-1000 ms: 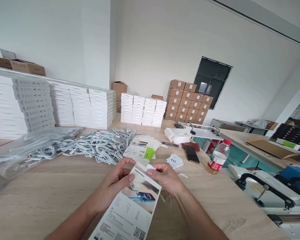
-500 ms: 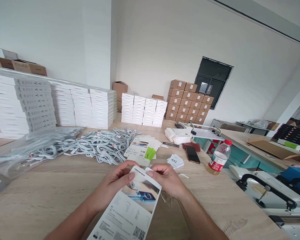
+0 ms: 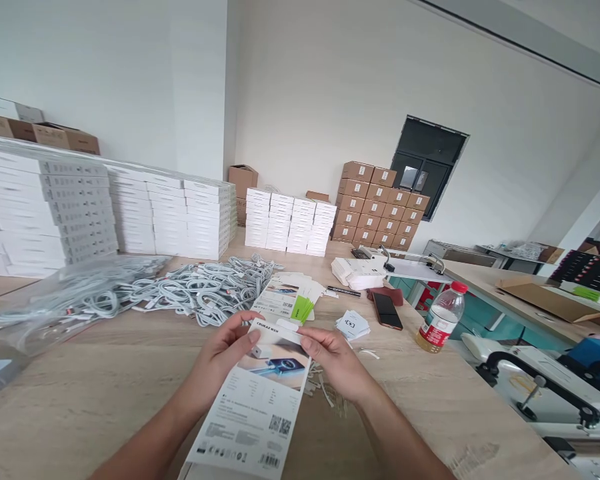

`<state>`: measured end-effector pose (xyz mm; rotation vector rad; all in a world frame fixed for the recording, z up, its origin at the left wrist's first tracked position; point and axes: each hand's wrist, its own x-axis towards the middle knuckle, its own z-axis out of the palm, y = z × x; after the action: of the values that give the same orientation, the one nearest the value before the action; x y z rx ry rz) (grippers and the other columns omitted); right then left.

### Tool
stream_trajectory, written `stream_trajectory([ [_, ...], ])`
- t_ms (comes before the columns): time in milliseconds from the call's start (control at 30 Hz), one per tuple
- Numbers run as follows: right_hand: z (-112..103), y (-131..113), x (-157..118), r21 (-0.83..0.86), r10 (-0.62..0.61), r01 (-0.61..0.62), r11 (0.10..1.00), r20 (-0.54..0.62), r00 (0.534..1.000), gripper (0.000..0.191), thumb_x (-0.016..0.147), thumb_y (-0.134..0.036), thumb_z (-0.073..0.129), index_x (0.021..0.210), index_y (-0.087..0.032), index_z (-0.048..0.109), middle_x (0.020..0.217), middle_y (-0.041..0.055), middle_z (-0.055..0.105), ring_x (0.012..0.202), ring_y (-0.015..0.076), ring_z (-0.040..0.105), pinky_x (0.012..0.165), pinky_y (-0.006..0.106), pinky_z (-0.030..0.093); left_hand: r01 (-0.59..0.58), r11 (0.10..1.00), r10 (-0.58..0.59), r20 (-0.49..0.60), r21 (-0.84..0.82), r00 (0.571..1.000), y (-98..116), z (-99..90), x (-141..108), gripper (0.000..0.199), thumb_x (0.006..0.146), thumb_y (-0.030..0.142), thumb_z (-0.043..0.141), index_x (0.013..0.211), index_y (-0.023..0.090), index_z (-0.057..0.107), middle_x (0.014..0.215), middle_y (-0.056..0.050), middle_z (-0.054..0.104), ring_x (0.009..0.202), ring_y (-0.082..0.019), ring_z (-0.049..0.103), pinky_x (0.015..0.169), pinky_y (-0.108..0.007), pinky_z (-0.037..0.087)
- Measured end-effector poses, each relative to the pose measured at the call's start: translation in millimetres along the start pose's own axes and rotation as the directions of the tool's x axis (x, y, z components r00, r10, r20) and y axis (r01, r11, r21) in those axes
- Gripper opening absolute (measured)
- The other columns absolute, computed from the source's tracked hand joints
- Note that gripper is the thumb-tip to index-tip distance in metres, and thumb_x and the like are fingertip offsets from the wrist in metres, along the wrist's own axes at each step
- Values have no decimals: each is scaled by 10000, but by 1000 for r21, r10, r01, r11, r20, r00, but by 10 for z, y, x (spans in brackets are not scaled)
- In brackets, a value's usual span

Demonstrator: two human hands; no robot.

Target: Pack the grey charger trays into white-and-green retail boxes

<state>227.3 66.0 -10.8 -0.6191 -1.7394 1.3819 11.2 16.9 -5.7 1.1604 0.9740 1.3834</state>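
A long white printed box [image 3: 250, 413] is tilted in front of me, with a photo near its top and a small tab at its far end. My left hand [image 3: 230, 350] grips its upper left edge, thumb on the printed face. At the upper right corner, my right hand [image 3: 333, 353] pinches the edge between thumb and fingers. Just beyond lie flat printed cards [image 3: 275, 301] and bright green cards [image 3: 303, 305]. Thin white strips [image 3: 325, 390] lie beside and below my right hand.
Coiled white cables [image 3: 205, 290] heap at the left, partly in clear plastic. White box stacks [image 3: 290, 223] stand behind. Rightward are white cards [image 3: 353, 325], a phone [image 3: 387, 311], a pen [image 3: 344, 291] and a bottle [image 3: 441, 319] near the table edge.
The box has shifted slightly left and up, showing more of its lower face. Both hands have moved slightly left with it, and more of the white strips is visible.
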Motion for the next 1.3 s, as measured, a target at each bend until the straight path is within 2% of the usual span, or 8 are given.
stream_trajectory([
  [233,82,-85,-22,-105,-98,99,989,17,995,372,899,-476,589,1199,-282,692,1127,26,738,1059,240,647,940,379,482,-1,1000,1,-1,28,1000,28,-18,39,378,783,458,729,1047,245,562,728,29,658,546,-130,591,474,-190,437],
  [500,72,-81,-40,112,178,-174,978,-22,984,381,765,-539,723,827,-166,760,715,1,699,610,114,555,605,246,395,-73,967,0,286,243,958,176,-36,-88,272,861,392,670,1063,249,556,871,-18,688,725,-164,632,615,-224,510],
  [667,79,-22,-19,300,315,-303,905,7,949,427,640,-526,825,779,-136,722,639,-6,658,548,94,518,554,229,353,-103,958,14,317,268,948,149,-43,-128,240,880,379,648,1068,255,566,879,-14,668,765,-167,627,651,-232,523],
  [967,132,82,20,396,385,-344,852,-28,922,408,547,-447,897,669,-135,665,559,-24,612,503,86,509,515,219,347,-39,980,-19,290,194,957,100,14,-88,247,852,387,689,1025,247,584,824,11,666,683,-127,620,604,-195,509],
  [1067,86,91,45,425,347,-307,851,-18,938,453,635,-543,824,768,-124,711,659,27,679,579,117,582,580,240,421,25,992,-48,187,127,981,145,3,-60,322,804,419,730,1034,252,578,794,12,692,628,-145,643,539,-203,504],
  [1167,-95,122,98,356,262,-198,913,-143,954,528,735,-628,699,920,-135,719,777,63,722,634,139,628,635,271,472,65,998,-62,-117,22,991,251,-67,-4,384,757,428,762,1057,268,583,758,26,703,555,-159,652,472,-212,496],
  [1233,-281,162,135,80,157,-139,987,-304,940,538,805,-634,604,996,-141,706,830,75,734,668,153,648,661,288,495,26,998,-44,-331,-58,942,312,-147,49,354,749,398,768,1032,260,607,731,37,703,543,-152,655,472,-207,503],
  [1300,-483,223,159,-265,25,-155,952,-437,899,507,847,-595,542,1016,-144,702,890,92,739,764,191,669,718,324,516,-31,992,-32,-470,-125,882,330,-229,108,265,751,347,760,955,238,630,675,48,689,524,-141,646,470,-201,506],
])
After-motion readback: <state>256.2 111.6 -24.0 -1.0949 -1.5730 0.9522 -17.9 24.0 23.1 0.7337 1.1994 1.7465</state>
